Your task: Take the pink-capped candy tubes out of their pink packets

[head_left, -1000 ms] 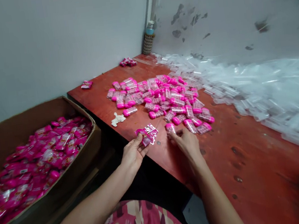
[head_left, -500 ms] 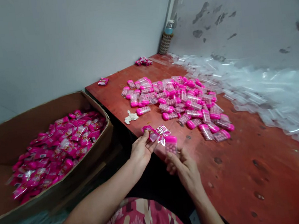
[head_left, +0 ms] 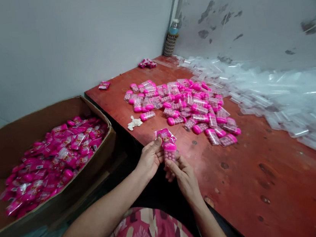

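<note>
My left hand (head_left: 150, 159) pinches a pink printed wrapper (head_left: 165, 133) by its lower side, near the table's front edge. My right hand (head_left: 183, 174) grips a small clear candy container (head_left: 169, 154) with a pink cap and pink balls inside. Its capped end points away from me and meets the open lower part of the wrapper; how far it is inside, I cannot tell. Beyond my hands lies a pile of similar pink-capped candy containers (head_left: 199, 108) on the red table (head_left: 241, 185).
A cardboard box (head_left: 100, 114) on the left holds many pink wrapped packs (head_left: 64, 153). Clear plastic pieces (head_left: 282, 99) are heaped along the right wall. A white lump (head_left: 134, 123), folded pink wrappers (head_left: 147, 63) and a bottle in a woven holder (head_left: 169, 44) also rest on the table.
My right hand has moved left, bringing the candy container against the wrapper in my left hand. The wrapper is now more upright. The whole view has shifted slightly.
</note>
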{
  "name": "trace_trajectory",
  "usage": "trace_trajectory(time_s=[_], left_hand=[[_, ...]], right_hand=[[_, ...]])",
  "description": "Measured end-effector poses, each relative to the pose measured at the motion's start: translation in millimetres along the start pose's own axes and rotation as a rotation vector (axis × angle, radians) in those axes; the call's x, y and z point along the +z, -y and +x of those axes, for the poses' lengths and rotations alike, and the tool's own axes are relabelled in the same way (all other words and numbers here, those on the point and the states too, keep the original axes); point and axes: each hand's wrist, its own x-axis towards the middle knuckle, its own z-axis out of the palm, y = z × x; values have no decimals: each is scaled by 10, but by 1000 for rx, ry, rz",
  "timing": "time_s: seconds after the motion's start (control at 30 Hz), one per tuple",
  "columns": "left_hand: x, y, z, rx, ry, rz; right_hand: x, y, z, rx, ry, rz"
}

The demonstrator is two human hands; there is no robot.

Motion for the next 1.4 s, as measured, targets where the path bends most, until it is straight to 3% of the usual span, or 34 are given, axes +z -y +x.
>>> trace_trajectory(time_s=[0.27,0.43,0.53,0.67,0.73,0.83,0.93,1.1,1.17,1.3,1.4], left_hand=[[-21,1,34,-101,34,210],[-25,-73,5,-149,177,349],[-41,-59,-25,-157,240,424],[-93,-6,-71,-166,201,337],[-116,7,-113,-145,146,267],[-124,-18,-206,-110,166,220],[-127,-161,-315,-7,148,195],[-242,-633,-383,524,-148,58],[-291,-714,-303,632,-197,157],[-275,-494,25,557,-93,720],[-220,-239,264,531,-12,924]], right_hand=[[-43,1,-40,-50,-86,-120],[-106,29,13,90,146,196],[-119,17,49,103,111,269],[-106,-6,30,9,-13,236],[-74,8,15,-7,9,251],[32,75,40,-23,46,260],[153,164,105,-47,54,265],[118,198,154,-60,-10,245],[36,155,158,-39,-55,208],[-81,67,170,-4,-100,146],[-123,36,176,-15,-92,102]])
